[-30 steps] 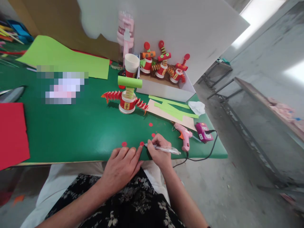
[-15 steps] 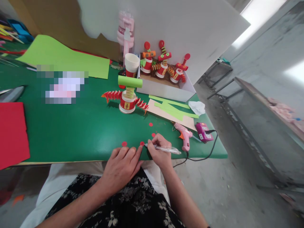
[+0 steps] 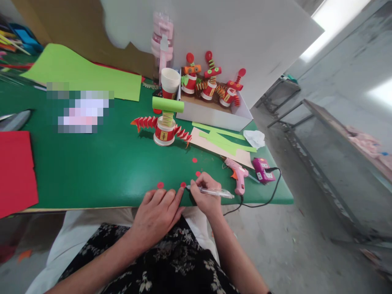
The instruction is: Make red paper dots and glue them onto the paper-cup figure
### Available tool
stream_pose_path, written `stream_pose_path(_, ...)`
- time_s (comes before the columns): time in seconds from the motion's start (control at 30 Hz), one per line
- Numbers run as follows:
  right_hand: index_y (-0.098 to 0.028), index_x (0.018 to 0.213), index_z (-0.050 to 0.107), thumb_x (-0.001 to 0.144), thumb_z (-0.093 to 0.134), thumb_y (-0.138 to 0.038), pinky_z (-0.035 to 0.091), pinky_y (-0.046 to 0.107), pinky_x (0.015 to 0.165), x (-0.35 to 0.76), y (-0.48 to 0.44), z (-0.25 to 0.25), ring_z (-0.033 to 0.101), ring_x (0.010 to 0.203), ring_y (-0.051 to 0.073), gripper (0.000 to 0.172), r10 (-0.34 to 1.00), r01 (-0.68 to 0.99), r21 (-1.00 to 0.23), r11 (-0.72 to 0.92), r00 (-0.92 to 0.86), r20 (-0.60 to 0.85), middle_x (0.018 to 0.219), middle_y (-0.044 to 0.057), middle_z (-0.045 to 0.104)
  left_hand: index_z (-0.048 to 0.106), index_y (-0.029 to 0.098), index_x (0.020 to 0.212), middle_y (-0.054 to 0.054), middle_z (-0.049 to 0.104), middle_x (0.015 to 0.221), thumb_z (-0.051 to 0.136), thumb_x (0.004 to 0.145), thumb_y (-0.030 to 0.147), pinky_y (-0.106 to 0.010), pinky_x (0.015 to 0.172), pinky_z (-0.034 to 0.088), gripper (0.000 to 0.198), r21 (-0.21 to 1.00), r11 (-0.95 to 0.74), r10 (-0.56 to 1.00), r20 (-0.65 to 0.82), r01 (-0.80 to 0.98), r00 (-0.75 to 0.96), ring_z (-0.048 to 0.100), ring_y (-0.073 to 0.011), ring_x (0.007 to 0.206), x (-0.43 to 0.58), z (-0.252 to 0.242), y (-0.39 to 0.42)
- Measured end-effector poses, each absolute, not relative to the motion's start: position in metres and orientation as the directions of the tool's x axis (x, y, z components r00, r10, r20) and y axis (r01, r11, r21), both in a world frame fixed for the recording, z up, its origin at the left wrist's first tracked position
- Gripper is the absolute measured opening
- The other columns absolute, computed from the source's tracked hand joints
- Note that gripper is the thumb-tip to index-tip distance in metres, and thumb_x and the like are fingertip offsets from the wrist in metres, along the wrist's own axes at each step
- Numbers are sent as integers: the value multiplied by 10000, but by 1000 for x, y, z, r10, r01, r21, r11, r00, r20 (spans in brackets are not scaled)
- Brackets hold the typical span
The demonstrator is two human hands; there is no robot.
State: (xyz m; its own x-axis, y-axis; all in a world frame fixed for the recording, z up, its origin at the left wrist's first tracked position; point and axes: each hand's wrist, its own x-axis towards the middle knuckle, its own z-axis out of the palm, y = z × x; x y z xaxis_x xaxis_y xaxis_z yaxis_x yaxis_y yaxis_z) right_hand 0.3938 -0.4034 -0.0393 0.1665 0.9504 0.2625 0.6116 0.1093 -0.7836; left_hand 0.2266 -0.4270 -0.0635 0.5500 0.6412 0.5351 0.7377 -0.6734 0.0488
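Note:
My right hand (image 3: 206, 195) is closed around a clear-barrelled pen (image 3: 216, 192), its tip at a small red paper circle (image 3: 183, 185). Lying flat at the table's front edge, my left hand (image 3: 162, 212) touches that circle's lower edge with its outstretched index finger. Another red circle (image 3: 160, 185) lies just beyond the left hand's knuckles. Two more lie past the right hand, one red circle (image 3: 198, 174) close to it and one farther back. Beyond them stands a red-and-white paper cup figure (image 3: 164, 132) with folded red paper arms and a green paper roll (image 3: 168, 105) on top.
A pink glue gun (image 3: 237, 173) and a purple power block (image 3: 263, 170) with a black cord lie at right. Behind are green strips (image 3: 219, 143), a white box (image 3: 214, 118) of cup figures and stacked cups (image 3: 170, 79). Red paper (image 3: 16, 175) lies at left.

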Motion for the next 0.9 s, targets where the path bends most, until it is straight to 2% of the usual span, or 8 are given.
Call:
stream_pose_path(0.6, -231, 544, 402, 783, 542, -283, 330, 219, 453, 394, -403, -40, 389, 435, 91, 282, 938, 620, -776, 119, 186, 293, 485, -62, 438, 660, 78, 1234, -86, 661, 917, 450, 983, 294, -378, 766, 368, 392, 54, -668, 648, 532, 742, 545, 514, -234, 857, 226, -64, -428)
stream_pose_path(0.77, -231, 546, 410, 777, 541, -296, 332, 216, 450, 394, -404, -39, 395, 442, 94, 274, 949, 604, -791, 98, 183, 257, 489, -57, 448, 660, 73, 1235, -87, 655, 911, 448, 982, 289, -380, 759, 365, 394, 61, -674, 646, 534, 736, 546, 508, -236, 849, 226, -63, -427)
stream_pose_path(0.9, -234, 562, 424, 770, 554, -323, 313, 222, 435, 397, -401, -37, 364, 433, 93, 260, 965, 510, -857, 71, 184, 189, 486, -65, 417, 651, 80, 1252, -86, 649, 908, 474, 971, 290, -379, 765, 365, 393, 49, -670, 647, 528, 741, 550, 515, -236, 858, 226, -64, -427)
